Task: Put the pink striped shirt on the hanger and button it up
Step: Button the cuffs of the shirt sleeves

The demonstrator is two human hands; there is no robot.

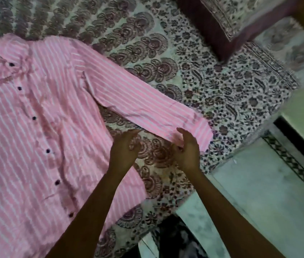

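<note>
Pink cotton shirt with thin white stripes (35,118) spread flat, front side up, on a bed covered by a floral block-printed sheet (166,40); the body of the shirt lies toward the bed's left side, its placket closed, with a row of dark round buttons (34,118) running down the front. One long sleeve (138,101) extends diagonally toward the bed's right edge, its cuff (201,135) ending near that edge. Left hand (124,151) over the sheet just below the sleeve, fingers loosely curled, fingertips at the sleeve's lower edge; whether they pinch the cloth cannot be told. Right hand (187,148) beside the cuff, fingers straight and relaxed, held edge-on against the sleeve end; the image is blurred here and a firm grip is not evident. Maroon-bordered printed pillow (227,21) at the bed's far right corner. Pale marble floor (268,192) along the bed's right edge.
</note>
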